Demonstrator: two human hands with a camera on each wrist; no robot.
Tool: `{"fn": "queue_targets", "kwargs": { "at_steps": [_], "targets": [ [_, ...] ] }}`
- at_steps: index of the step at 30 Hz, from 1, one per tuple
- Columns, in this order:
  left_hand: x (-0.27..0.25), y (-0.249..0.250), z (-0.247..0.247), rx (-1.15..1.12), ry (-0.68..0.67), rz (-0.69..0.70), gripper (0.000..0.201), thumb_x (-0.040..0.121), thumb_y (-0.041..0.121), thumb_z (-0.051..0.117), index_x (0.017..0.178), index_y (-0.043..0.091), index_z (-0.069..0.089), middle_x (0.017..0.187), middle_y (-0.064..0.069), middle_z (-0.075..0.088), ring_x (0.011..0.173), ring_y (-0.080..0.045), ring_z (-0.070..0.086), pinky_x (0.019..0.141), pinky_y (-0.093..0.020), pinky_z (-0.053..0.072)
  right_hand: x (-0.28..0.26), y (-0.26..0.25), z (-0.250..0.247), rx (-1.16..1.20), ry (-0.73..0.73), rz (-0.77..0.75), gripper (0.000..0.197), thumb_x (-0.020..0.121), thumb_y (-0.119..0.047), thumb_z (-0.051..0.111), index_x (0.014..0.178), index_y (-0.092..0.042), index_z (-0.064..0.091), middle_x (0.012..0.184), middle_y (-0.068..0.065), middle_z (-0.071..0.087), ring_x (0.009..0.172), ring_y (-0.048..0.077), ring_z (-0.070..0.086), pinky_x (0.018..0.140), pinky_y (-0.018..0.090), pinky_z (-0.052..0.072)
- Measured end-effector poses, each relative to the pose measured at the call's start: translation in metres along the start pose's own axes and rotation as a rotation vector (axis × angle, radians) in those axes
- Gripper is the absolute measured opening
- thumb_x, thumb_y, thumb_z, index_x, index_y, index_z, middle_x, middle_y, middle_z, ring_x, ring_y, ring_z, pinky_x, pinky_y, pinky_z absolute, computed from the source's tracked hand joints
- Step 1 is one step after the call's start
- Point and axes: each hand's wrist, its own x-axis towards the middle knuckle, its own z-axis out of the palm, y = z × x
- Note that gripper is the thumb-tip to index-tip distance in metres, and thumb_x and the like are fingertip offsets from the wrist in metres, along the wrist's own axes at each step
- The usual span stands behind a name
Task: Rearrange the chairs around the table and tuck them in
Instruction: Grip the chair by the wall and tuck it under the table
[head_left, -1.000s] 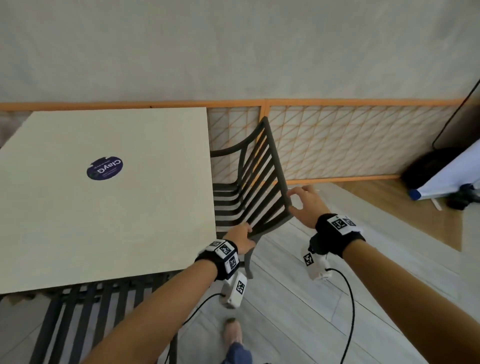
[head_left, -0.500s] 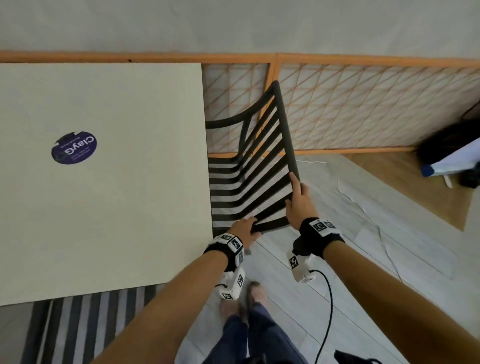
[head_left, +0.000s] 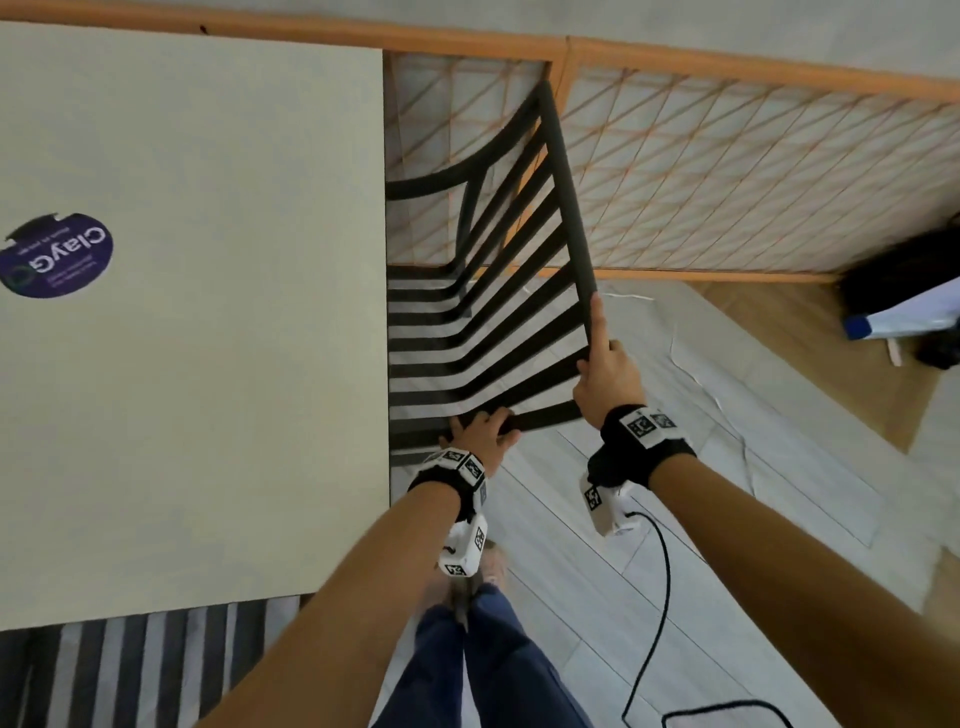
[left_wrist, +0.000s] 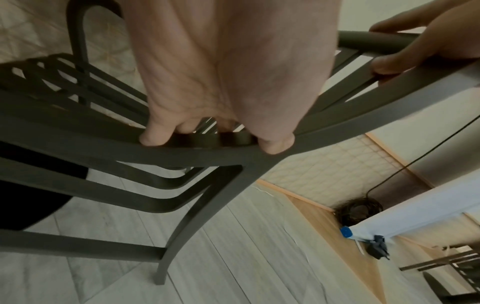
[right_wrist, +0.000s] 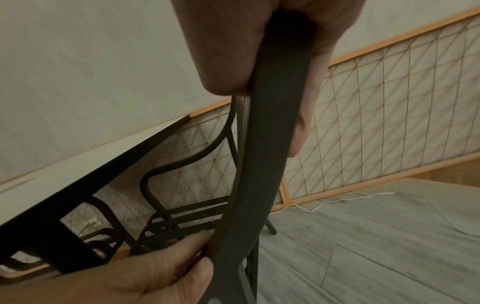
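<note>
Both hands now hold the chair (head_left: 483, 317). The right hand (head_left: 605, 379), open a second ago, has wrapped around its top bar, and the left hand (head_left: 480, 434) grips the side. The chair's seat has slid further under the table (head_left: 208, 364), so it is nearly tucked in.

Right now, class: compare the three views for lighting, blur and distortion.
Head view: bright and sharp, wide-angle bending the orange rail. Left wrist view: dimmer, the left hand looms large and soft. Right wrist view: dimmest, the chair nearly a silhouette.
</note>
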Motion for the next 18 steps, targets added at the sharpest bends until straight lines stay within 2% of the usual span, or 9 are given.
{"fn": "queue_targets", "kwargs": {
  "at_steps": [6,13,18],
  "targets": [
    [0.007,0.013,0.002,0.038,0.104,-0.026,0.041,0.097,0.04,0.036,0.137,0.037,0.03,0.139,-0.007,0.044,0.132,-0.043,0.028,0.106,-0.072,0.023,0.016,0.004,-0.005,0.012,-0.007,-0.048,0.093,0.089,-0.002,0.051,0.147,-0.034,-0.013,0.097,0.017,0.053,0.057,0.013,0.043,0.061,0.032,0.042],
    [-0.002,0.018,0.022,0.069,0.083,-0.027,0.041,0.098,0.039,0.034,0.139,0.037,0.029,0.14,-0.007,0.044,0.13,-0.044,0.029,0.107,-0.07,0.022,-0.003,0.022,-0.007,0.036,-0.011,-0.032,0.096,0.088,0.0,0.052,0.146,-0.037,-0.014,0.091,0.011,0.048,0.06,0.012,0.045,0.059,0.031,0.042],
    [0.002,0.018,0.012,0.043,0.064,0.017,0.042,0.097,0.042,0.034,0.138,0.034,0.03,0.136,-0.009,0.047,0.129,-0.043,0.032,0.106,-0.067,0.028,0.008,0.022,-0.007,0.022,0.007,-0.039,0.096,0.088,0.0,0.053,0.146,-0.037,-0.014,0.09,0.01,0.049,0.059,0.01,0.044,0.061,0.03,0.042]
  ]
}}
